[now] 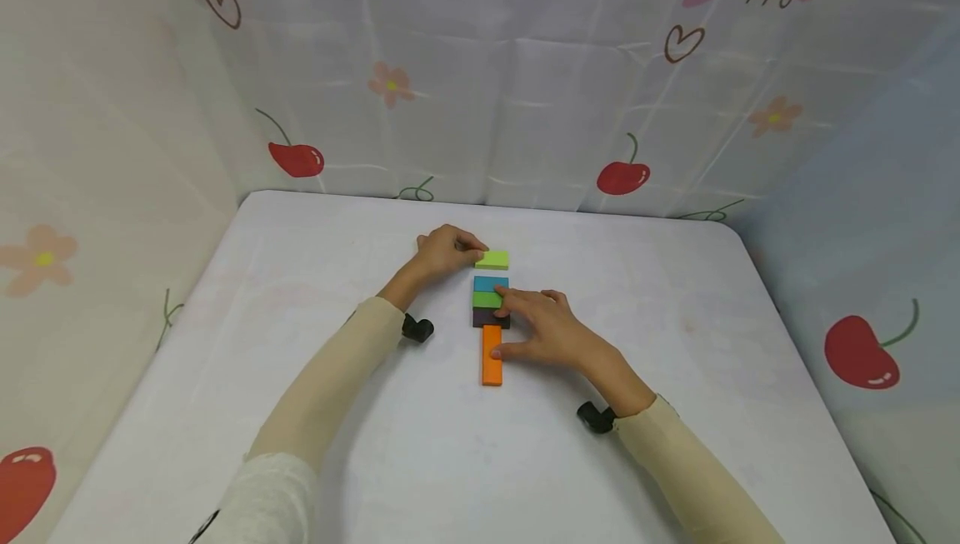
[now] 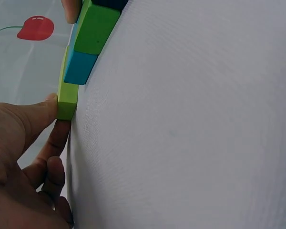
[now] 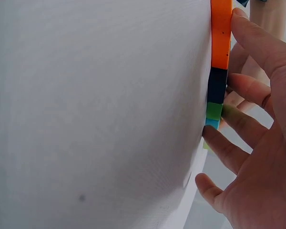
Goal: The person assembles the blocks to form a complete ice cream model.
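Note:
A row of wooden blocks lies on the white table. At its far end, my left hand (image 1: pixel 448 250) pinches one end of a yellow-green block (image 1: pixel 492 260) between thumb and finger. A small gap parts that block from a blue block (image 1: pixel 487 283), a green block (image 1: pixel 487 300) and a dark block (image 1: pixel 486 317), which lie side by side. An orange block (image 1: pixel 491 369) runs lengthwise from the dark one toward me. Spread over the row, my right hand (image 1: pixel 551 329) rests its thumb on the orange block's side and its fingertips along the other blocks.
The white tabletop (image 1: pixel 450 461) spreads around the blocks. A curtain (image 1: pixel 510 69) printed with cherries, hearts and flowers hangs behind the table's far edge. Black camera mounts (image 1: pixel 596 417) sit under both wrists.

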Available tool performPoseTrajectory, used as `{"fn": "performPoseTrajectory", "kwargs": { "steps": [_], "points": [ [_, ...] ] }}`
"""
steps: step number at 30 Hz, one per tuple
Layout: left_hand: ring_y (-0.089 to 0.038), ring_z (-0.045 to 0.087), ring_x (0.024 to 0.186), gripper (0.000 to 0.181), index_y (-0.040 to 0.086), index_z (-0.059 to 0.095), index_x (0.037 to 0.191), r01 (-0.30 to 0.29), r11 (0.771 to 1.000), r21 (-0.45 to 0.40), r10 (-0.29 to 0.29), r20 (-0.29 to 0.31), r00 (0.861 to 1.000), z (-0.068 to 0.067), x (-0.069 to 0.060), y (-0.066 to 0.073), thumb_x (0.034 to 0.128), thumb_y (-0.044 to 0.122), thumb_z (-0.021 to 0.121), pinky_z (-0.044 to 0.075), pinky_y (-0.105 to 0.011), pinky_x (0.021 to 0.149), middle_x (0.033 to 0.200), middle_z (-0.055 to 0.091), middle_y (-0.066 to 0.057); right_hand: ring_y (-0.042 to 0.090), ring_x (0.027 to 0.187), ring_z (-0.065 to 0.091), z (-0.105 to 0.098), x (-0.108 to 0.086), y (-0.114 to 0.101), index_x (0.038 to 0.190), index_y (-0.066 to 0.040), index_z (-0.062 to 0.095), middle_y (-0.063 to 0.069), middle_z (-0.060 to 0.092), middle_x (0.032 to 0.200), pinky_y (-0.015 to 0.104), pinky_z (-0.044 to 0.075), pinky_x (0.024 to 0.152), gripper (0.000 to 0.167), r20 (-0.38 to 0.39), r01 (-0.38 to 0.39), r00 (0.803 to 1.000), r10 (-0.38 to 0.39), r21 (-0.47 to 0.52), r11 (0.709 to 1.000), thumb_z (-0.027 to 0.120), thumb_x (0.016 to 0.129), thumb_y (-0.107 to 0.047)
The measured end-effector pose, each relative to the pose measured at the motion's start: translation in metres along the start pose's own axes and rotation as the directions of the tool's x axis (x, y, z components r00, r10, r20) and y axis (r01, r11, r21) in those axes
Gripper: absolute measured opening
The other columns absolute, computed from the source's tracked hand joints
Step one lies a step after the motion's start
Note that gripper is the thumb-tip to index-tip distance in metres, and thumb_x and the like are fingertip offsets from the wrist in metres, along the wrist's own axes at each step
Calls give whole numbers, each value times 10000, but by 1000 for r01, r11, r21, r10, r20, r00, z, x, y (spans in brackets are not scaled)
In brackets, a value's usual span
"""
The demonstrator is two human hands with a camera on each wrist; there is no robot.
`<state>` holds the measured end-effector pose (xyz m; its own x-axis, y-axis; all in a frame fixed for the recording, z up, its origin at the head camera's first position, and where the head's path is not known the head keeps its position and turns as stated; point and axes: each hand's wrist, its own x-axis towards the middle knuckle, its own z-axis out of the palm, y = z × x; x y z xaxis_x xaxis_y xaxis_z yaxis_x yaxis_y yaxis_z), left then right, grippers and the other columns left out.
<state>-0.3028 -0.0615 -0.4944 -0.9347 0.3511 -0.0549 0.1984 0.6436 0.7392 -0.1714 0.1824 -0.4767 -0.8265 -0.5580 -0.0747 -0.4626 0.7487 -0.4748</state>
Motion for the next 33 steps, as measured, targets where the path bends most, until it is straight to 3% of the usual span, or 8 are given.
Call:
{"fn": "performPoseTrajectory", "kwargs": {
  "steps": [9, 33],
  "points": [
    [-261, 675, 1275, 172, 243, 850, 1138, -6, 1000, -8, 6, 3, 1000, 1, -6, 0, 1026, 318, 743, 223, -625, 1167, 1227, 819, -9, 215, 1581, 454, 1, 1, 1, 1238, -272, 670, -53, 470, 1703, 673, 237, 1241, 534, 8, -4, 1000, 4, 14, 1000, 854, 862, -603],
    [-241, 703, 1194, 166, 253, 854, 1124, -41, 999, -13, 41, 10, 999, 4, -18, -1, 1019, 331, 752, 242, -525, 1036, 1199, 826, 2, 222, 1578, 455, 0, 0, 3, 1230, -280, 670, -52, 472, 1702, 680, 233, 1244, 534, -2, -2, 1000, 2, 6, 1000, 848, 859, -620]
  ]
}}
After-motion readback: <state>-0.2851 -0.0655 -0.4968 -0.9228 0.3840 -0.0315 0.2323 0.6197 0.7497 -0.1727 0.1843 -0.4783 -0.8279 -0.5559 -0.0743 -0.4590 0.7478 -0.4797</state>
